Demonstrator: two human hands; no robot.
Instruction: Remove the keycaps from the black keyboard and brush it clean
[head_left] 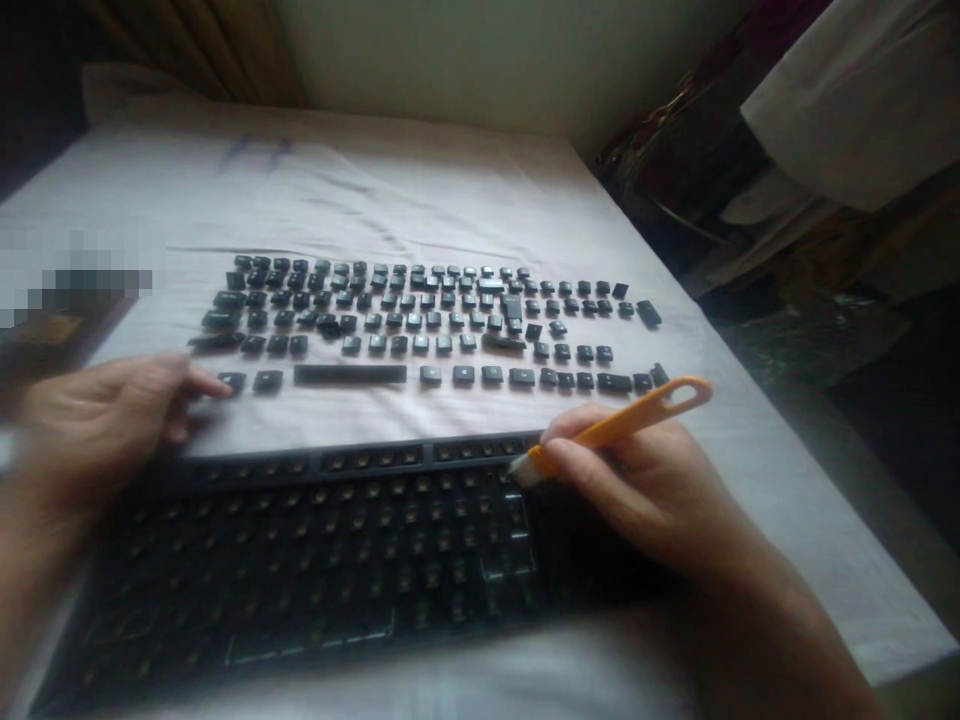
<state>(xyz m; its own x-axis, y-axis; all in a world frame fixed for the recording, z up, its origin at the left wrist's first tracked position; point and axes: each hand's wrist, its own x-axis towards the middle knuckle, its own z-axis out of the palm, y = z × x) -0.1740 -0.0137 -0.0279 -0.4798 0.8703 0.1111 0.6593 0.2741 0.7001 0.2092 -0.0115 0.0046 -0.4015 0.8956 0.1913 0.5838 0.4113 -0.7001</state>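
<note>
My right hand [637, 490] is closed round the orange handle of a small brush [622, 420]. Its pale bristles reach the upper right part of a black keyboard [337, 540], whose keycaps are off so the bare key posts show. To the left, my left hand [112, 420] stretches its index finger out to a loose black keycap [234, 381], with the other fingers partly curled and nothing visible in them. Beyond the keyboard, many black keycaps [409, 320] lie in rows like a keyboard's layout, with a long space bar [349, 374] in the front row. My right hand hides part of the keyboard.
A pale cloth [420, 200] covers the table beneath everything. At the left edge is a dark brown object [52, 325], partly blurred out. Hanging cloth [862, 110] and dark clutter stand beyond the table's right edge. A wall [435, 60] rises behind.
</note>
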